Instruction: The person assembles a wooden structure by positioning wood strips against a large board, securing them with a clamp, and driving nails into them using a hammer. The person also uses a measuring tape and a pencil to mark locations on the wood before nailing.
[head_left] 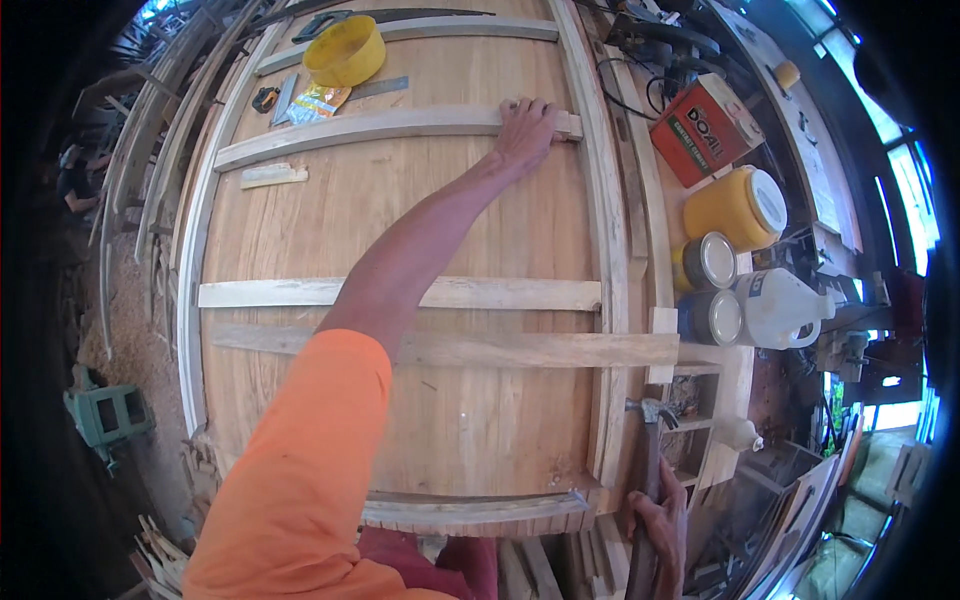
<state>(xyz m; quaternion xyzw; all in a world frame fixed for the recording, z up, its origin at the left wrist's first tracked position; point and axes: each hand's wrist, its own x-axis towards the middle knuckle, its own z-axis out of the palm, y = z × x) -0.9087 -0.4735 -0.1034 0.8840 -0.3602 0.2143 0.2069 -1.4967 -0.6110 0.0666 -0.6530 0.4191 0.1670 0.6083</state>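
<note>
My left arm, in an orange sleeve, stretches across a large wooden panel (470,440) framed with pale wood strips. Far up the panel, my left hand (527,130) grips a wooden crosspiece (400,124) near its right end, fingers curled over the top edge. Down at the lower right, my right hand (662,520) is closed round the handle of a claw hammer (652,440), whose head points away from me. Another crosspiece (510,294) spans the middle. Just nearer, a loose-looking board (540,350) lies across the panel and overhangs the right frame strip.
On the panel's far part lie a yellow round container (345,50), a plastic packet (318,103), a metal square (380,87), a handsaw (325,22) and a wood offcut (273,176). A red tin (700,130), yellow jar (730,208), cans (712,318) and a jug (780,308) stand right.
</note>
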